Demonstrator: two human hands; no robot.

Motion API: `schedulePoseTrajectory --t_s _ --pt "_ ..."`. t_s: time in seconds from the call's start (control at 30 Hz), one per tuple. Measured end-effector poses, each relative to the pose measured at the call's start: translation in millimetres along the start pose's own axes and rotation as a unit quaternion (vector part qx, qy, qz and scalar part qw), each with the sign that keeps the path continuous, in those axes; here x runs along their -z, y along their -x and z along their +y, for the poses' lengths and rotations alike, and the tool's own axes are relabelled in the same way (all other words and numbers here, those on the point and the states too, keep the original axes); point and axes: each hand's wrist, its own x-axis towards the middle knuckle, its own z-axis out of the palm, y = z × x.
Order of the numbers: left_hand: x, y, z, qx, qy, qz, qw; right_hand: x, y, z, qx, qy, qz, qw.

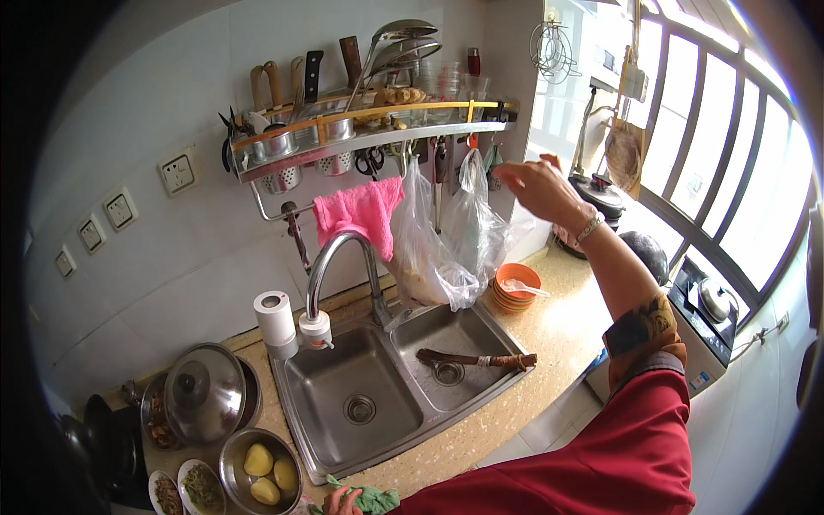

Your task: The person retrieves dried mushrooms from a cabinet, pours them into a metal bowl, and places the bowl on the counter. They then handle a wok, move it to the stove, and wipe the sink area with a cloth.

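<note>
My right hand point(547, 193) is raised in front of the right end of the wall rack, its fingers apart and nothing visible in them. Close to its fingertips a small green cloth point(494, 158) hangs from a hook. Left of the hand hang two clear plastic bags, one point(473, 212) nearer and one point(415, 238) farther left. At the bottom edge, partly cut off, my left hand point(341, 502) grips a green cloth point(376, 499) by the counter's front. Beside it a steel bowl point(226, 473) holds three peeled potatoes point(259, 459).
A two-basin steel sink point(341, 393) has a curved faucet point(344, 238). A wood-handled brush or similar tool point(476, 358) lies across the right basin. Orange bowls point(517, 277) with a white spoon stand behind. A lidded pot point(206, 393) and small dishes point(203, 489) sit left. Knives fill the rack point(386, 132).
</note>
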Motion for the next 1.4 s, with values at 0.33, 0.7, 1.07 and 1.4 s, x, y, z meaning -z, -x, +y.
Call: schedulePoseTrajectory --t_s 0.33,0.7,1.07,1.4 --pt "-66.0 -21.1 65.1 0.001 0.004 -0.016 1.000 21.6 -82.9 86.5 0.040 0.105 0.146 0.983" --pt "-118.9 -3.7 124.0 0.076 -0.142 0.008 0.987 -11.6 -205.6 184.9 0.147 0.220 0.199 0.944" --pt "-92.3 21.6 113.8 0.297 -0.251 0.012 0.921 -89.8 -318.4 240.2 0.120 0.209 0.060 0.969" --pt "-112.2 5.6 84.6 0.265 -0.165 -0.046 0.949 0.6 -224.3 101.2 0.041 0.074 0.228 0.970"
